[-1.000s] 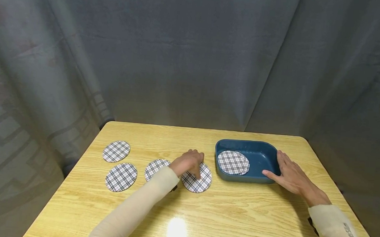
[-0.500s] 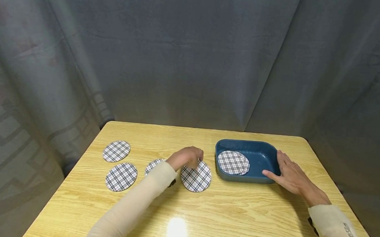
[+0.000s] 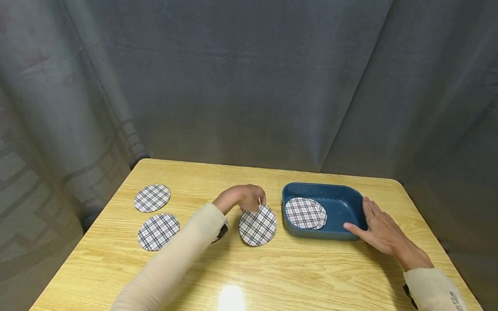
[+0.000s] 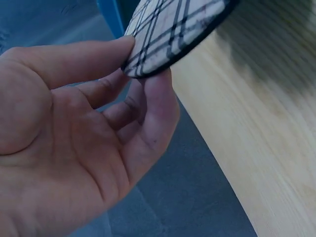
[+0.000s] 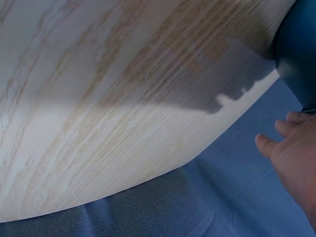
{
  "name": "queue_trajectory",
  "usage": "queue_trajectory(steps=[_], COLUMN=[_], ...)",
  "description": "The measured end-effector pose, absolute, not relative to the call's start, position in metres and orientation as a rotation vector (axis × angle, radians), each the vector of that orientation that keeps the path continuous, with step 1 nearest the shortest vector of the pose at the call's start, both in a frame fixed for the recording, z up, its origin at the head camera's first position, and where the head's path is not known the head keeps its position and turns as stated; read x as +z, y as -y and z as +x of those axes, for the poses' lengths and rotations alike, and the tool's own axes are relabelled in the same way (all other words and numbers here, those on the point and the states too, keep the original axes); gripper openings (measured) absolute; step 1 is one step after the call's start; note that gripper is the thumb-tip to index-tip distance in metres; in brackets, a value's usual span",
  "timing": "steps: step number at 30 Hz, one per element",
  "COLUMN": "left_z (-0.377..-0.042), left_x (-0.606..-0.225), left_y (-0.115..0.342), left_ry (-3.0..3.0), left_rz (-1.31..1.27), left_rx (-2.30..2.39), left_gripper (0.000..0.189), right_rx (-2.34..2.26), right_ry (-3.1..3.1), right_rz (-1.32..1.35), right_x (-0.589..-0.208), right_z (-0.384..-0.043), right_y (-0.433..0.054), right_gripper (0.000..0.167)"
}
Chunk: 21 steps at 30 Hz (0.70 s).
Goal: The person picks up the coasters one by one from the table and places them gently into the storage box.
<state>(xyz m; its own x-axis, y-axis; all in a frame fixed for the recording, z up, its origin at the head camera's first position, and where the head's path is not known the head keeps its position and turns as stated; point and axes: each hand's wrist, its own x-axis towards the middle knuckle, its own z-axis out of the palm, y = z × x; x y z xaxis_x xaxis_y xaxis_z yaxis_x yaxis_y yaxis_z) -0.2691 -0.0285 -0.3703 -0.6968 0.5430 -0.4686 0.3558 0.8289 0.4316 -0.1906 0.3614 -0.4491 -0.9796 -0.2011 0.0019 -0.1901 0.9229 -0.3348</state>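
A round plaid coaster [image 3: 258, 226] with a dark edge hangs from my left hand [image 3: 246, 196], which pinches its rim between thumb and fingers. The left wrist view shows the same coaster [image 4: 173, 29] tilted above the wood, with the thumb on its patterned face. My right hand [image 3: 383, 229] rests against the right end of a blue rectangular bin [image 3: 319, 235], fingers straight and thumb over the front rim. Inside the bin, on its left side, lie overlapping plaid coasters [image 3: 305, 213]. In the right wrist view my right hand [image 5: 298, 153] is partly cut off beside the bin [image 5: 298, 54].
Two more plaid coasters lie on the left of the table, one farther back [image 3: 152, 198] and one nearer [image 3: 158, 232]. Another coaster [image 3: 220, 232] is mostly hidden under my left forearm. Grey curtains [image 3: 236, 78] hang behind the wooden table [image 3: 309, 283].
My left hand has closed its pinch on the coaster's far edge and raised it, moving slightly back and left. The right hand and the bin have stayed still.
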Motion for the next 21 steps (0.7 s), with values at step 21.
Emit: queue_trajectory(steps=[21], left_z=[-0.290], left_x=[-0.349], left_y=[0.049], left_ry=[-2.332], left_rz=[0.400], left_rx=[1.320], left_gripper=[0.030], right_rx=[-0.513], right_ry=[-3.064], right_rz=[-0.311], right_x=[-0.449], right_z=[-0.190], right_y=[-0.360], right_gripper=[0.109])
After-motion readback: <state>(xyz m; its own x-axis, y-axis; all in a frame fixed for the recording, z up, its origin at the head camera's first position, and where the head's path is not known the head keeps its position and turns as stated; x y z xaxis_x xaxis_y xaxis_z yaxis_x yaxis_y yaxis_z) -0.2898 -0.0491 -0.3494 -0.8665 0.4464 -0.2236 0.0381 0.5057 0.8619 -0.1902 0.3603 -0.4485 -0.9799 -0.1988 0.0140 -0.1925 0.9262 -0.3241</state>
